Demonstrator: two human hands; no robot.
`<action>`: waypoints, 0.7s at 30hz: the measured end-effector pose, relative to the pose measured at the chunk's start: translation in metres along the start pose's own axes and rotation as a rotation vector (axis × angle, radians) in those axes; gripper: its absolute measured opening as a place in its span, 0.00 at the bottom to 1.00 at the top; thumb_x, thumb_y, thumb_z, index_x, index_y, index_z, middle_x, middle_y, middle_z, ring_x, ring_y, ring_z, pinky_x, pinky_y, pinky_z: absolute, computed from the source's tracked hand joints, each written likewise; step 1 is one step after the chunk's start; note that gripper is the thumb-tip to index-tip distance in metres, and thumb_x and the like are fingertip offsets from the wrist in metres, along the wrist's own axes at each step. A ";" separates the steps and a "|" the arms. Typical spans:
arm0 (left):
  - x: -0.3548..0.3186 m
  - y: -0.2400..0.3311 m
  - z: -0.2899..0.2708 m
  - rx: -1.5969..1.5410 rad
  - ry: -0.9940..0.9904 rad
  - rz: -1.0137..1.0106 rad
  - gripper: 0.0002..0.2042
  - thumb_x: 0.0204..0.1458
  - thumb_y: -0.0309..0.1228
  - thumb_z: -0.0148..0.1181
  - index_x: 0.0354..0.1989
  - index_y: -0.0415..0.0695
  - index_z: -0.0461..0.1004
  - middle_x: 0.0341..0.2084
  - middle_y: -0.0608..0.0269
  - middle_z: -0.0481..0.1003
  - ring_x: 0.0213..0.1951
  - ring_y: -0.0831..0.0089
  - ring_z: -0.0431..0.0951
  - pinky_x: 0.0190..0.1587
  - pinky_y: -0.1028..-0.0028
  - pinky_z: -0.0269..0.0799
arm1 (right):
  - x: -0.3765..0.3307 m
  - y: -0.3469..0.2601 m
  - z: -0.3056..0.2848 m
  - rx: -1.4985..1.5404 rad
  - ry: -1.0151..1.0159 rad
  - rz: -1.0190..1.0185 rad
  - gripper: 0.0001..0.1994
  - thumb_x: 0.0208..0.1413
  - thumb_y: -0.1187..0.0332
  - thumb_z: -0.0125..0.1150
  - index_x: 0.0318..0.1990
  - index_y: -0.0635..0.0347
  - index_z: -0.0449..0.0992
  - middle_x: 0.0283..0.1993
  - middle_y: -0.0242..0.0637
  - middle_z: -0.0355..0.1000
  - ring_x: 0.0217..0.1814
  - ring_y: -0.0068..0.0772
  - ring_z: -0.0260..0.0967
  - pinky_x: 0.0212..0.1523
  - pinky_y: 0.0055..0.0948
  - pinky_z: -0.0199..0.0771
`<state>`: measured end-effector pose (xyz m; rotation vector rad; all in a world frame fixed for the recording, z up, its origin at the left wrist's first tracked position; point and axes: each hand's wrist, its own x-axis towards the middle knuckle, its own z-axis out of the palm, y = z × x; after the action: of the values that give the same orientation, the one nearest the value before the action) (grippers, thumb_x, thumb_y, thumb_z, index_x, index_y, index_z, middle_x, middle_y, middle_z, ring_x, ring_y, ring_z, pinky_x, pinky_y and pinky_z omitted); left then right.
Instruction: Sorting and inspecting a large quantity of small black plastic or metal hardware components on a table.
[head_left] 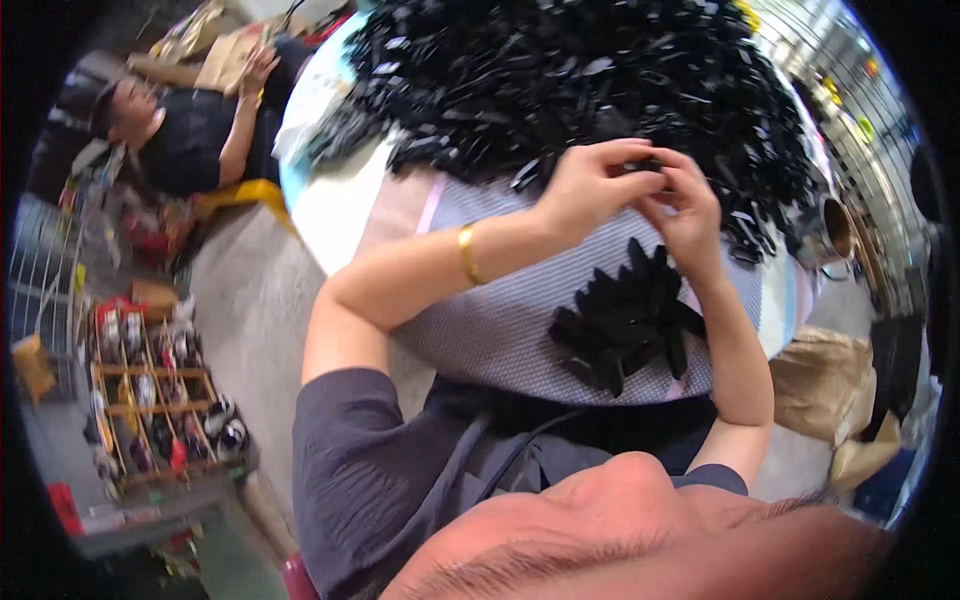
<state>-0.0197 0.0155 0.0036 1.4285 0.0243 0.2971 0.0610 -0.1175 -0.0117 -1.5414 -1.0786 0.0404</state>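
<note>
Over the near side of the big black heap, my left hand [597, 190] and my right hand [688, 205] meet with fingertips pinched together. Between them is a small dark piece [650, 166], mostly covered by the fingers, so its exact kind cannot be made out. The heap [560, 80] consists of many glossy black, elongated pieces and spreads over the far part of the round table [480, 330]. Closer to my body, below my right hand, lies a smaller cluster of matte black, pointed pieces [630, 320] on the patterned table cover.
A person in a dark shirt [185, 140] sits at the left with one hand raised. A compartmented wooden rack [160, 400] of small items stands lower left. At the right are a metal pot [828, 232], a brown paper bag [825, 385] and a wire grid [830, 45].
</note>
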 end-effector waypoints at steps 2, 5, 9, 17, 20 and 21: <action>-0.006 -0.001 0.005 0.155 0.017 0.185 0.18 0.46 0.28 0.60 0.46 0.33 0.70 0.39 0.59 0.74 0.39 0.77 0.73 0.41 0.80 0.69 | -0.002 0.001 -0.001 0.085 0.002 0.032 0.13 0.44 0.76 0.61 0.40 0.70 0.72 0.48 0.38 0.67 0.45 0.26 0.67 0.41 0.22 0.71; -0.028 0.029 -0.018 0.247 -0.035 0.172 0.16 0.47 0.27 0.60 0.44 0.34 0.71 0.37 0.59 0.75 0.39 0.75 0.74 0.42 0.78 0.70 | -0.002 -0.005 -0.003 0.337 -0.018 0.217 0.13 0.48 0.77 0.58 0.42 0.68 0.71 0.44 0.38 0.70 0.41 0.25 0.69 0.44 0.22 0.69; -0.084 0.078 -0.106 0.568 0.347 0.614 0.14 0.48 0.22 0.56 0.44 0.36 0.70 0.33 0.59 0.76 0.29 0.78 0.74 0.32 0.81 0.70 | 0.003 0.021 -0.031 0.216 0.014 0.280 0.12 0.52 0.73 0.55 0.43 0.66 0.70 0.40 0.37 0.71 0.40 0.27 0.71 0.45 0.23 0.68; -0.271 -0.105 -0.319 0.150 1.567 0.226 0.04 0.46 0.18 0.49 0.25 0.42 0.64 0.18 0.66 0.67 0.22 0.77 0.68 0.21 0.77 0.65 | -0.004 0.061 -0.047 0.238 -0.048 0.436 0.10 0.52 0.74 0.55 0.43 0.60 0.67 0.39 0.40 0.72 0.33 0.26 0.70 0.38 0.25 0.71; -0.334 -0.293 -0.366 -0.280 1.369 -0.420 0.03 0.40 0.21 0.53 0.18 0.39 0.69 0.12 0.57 0.69 0.09 0.65 0.66 0.11 0.68 0.60 | 0.007 0.059 -0.033 0.269 -0.152 0.405 0.10 0.52 0.74 0.54 0.43 0.61 0.67 0.39 0.39 0.71 0.34 0.26 0.68 0.38 0.24 0.69; -0.376 -0.346 -0.371 -0.609 1.373 -0.320 0.02 0.45 0.23 0.52 0.24 0.39 0.71 0.20 0.56 0.72 0.21 0.60 0.71 0.24 0.64 0.69 | 0.005 0.083 -0.026 0.311 -0.178 0.422 0.10 0.52 0.74 0.54 0.42 0.62 0.67 0.39 0.39 0.70 0.34 0.26 0.67 0.38 0.23 0.68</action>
<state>-0.3884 0.2550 -0.4491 0.3924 1.1625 0.8767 0.1276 -0.1239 -0.0670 -1.4723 -0.8189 0.6164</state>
